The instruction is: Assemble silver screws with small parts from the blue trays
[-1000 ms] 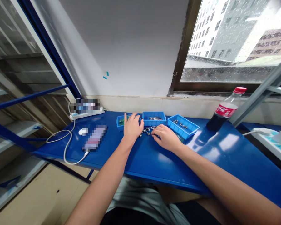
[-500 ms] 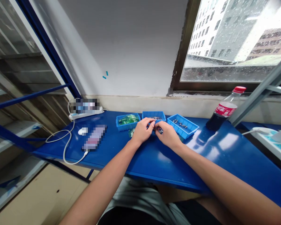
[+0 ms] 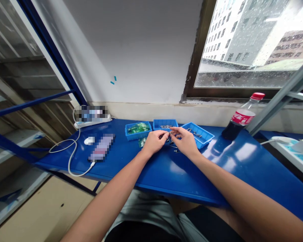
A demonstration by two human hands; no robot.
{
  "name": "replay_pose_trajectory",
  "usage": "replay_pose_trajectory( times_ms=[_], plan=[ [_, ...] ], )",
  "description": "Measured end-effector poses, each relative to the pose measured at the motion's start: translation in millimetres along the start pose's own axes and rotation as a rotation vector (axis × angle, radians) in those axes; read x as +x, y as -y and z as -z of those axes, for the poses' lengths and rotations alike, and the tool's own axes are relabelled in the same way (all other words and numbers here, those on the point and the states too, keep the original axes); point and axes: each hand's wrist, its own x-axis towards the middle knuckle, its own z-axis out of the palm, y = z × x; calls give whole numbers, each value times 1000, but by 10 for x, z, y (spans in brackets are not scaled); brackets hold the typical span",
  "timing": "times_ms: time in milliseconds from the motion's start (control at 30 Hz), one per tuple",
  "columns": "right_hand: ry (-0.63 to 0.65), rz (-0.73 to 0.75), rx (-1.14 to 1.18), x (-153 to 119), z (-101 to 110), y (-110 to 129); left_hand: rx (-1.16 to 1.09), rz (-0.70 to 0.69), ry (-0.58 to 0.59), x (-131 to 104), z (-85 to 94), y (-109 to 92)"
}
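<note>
Taking the meeting fingertips as the clock's centre, the left blue bin (image 3: 135, 137) sits at ten o'clock, piled with shiny green packets (image 3: 139, 127); another small packet (image 3: 141, 142) lies on the blue table (image 3: 141, 171) toward nine, just beside the left hand (image 3: 153, 142). The middle blue bin (image 3: 164, 122) stands just beyond at twelve with slim silvery pieces (image 3: 166, 126) inside. At the centre is a small metal piece (image 3: 169, 133), a dull glint too tiny to identify, above a dark cluster of loose fasteners (image 3: 171, 140) partly hidden by the fingers. One long-shanked bright fastener (image 3: 177, 151) lies apart at five o'clock. The right blue bin (image 3: 205, 139), set askew at three, holds a few short metal parts (image 3: 196, 134). The left hand reaches in from seven o'clock, thumb and forefinger curled narrow beside the piece; whether it grips anything itself, I cannot tell. The right hand (image 3: 184, 139) comes from four, its thumb and forefinger pinching the piece, the hand arched over the cluster. A second ago the left hand was over the left bin, hiding many of its packets; now it meets the right at the centre. Half a second ago the right fingers were curled lower; now they are straighter, and the fastener at five o'clock shows.
</note>
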Motion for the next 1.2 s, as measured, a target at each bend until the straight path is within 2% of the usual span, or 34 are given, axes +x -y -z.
replay_pose_trajectory(
  times_ms=[167,400,600,800,1200],
  plan=[
    [7,50,-54,9,26,28,-39,-1,21,-10,-33,28],
    [-5,-208,128,20,54,76,-134,45,26,-4,-75,47],
    [-24,-210,127,18,41,20,-178,64,-7,1,-46,12],
    [26,-268,181,8,46,34,-159,72,-38,2,-50,63],
    [53,-9,-106,12,2,-33,-99,53,-33,-8,-45,65]
  ],
)
